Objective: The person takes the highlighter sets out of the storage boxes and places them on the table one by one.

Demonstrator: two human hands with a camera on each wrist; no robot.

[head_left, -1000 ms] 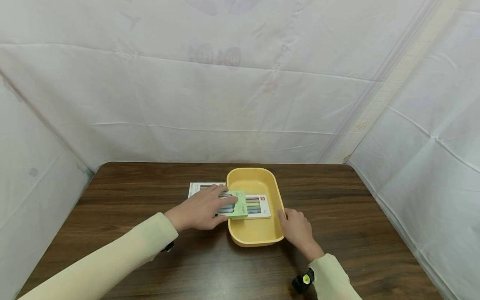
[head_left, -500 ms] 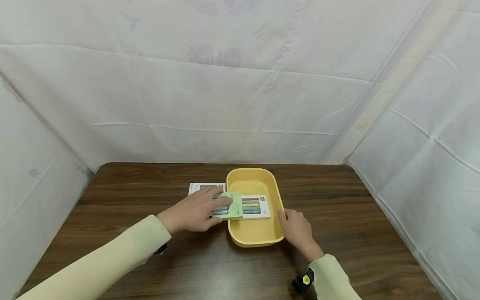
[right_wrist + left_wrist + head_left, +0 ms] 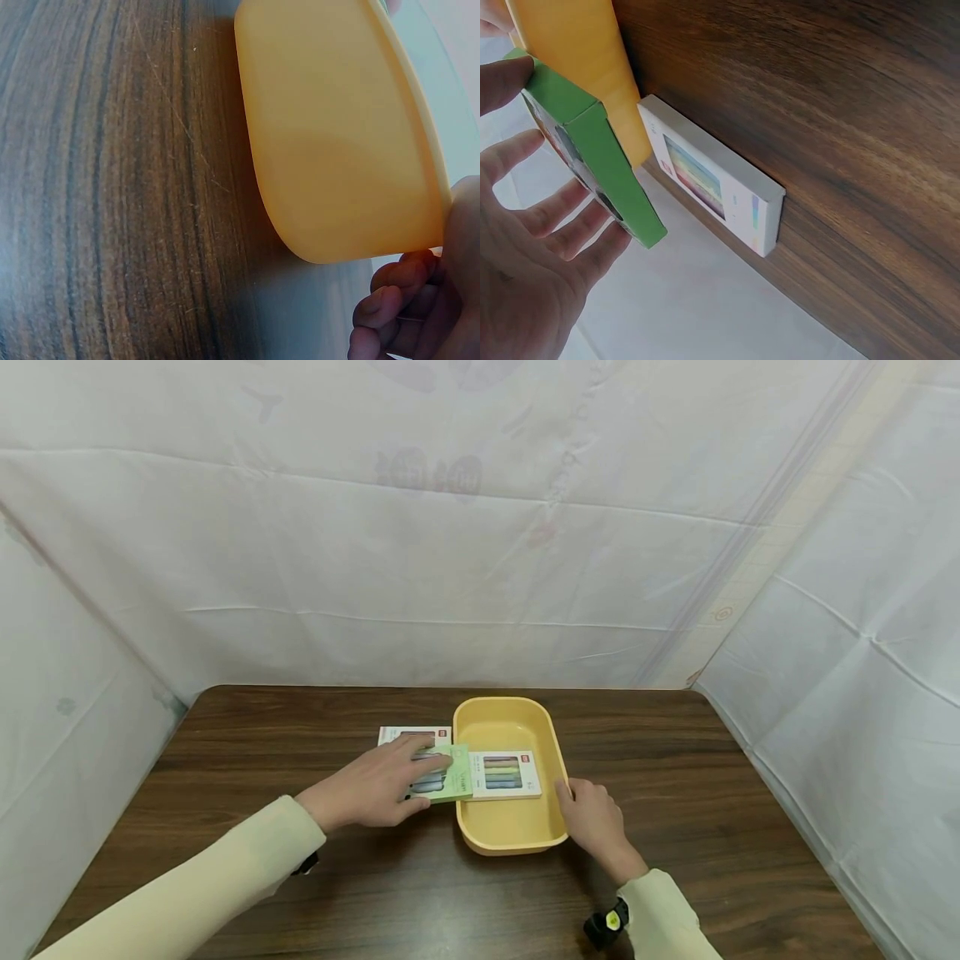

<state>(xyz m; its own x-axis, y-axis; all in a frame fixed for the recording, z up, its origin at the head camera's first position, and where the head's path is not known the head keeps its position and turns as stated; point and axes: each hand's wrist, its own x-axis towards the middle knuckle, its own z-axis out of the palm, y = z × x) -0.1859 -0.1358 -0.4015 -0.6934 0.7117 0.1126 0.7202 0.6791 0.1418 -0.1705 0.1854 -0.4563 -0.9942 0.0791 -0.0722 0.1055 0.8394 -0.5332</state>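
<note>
One white pen box (image 3: 504,775) lies in the yellow bin (image 3: 513,827); apparently unplaced are another white box (image 3: 705,180) left of it and the green pen box (image 3: 596,150) pinched by the half-curled left hand (image 3: 375,785) at its left rim, the right hand (image 3: 594,818) gripping its right.

The yellow tub (image 3: 345,142) looked like smooth plastic with a soft, satiny sheen. The green windowed box (image 3: 613,161) and white windowed boxes (image 3: 507,775) appeared to be smooth, thin card. Dark wood grain covered the tabletop (image 3: 450,902), faintly scratched and glossy where light struck. The backdrop (image 3: 465,560) was creased matt cloth; the sleeves (image 3: 225,856), soft matt fabric.
</note>
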